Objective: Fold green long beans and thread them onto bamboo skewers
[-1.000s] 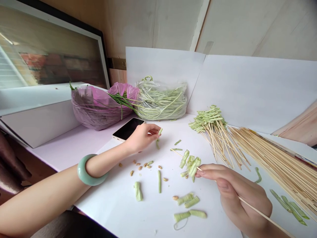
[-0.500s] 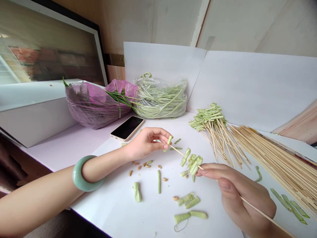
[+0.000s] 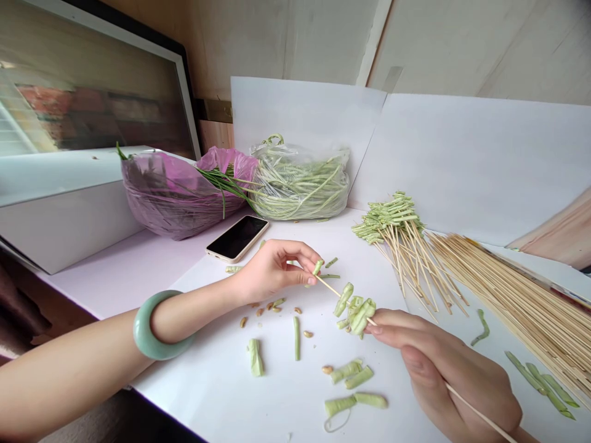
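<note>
Indoors, white panels (image 3: 471,163) border the tabletop (image 3: 207,381).

The right hand (image 3: 455,369) hides the skewer (image 3: 480,413) partly.

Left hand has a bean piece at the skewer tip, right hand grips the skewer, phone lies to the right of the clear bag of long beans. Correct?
Phone side is wrong: in the head view the phone lies in front and to the left of the clear bag of long beans. The rest stands.
</note>
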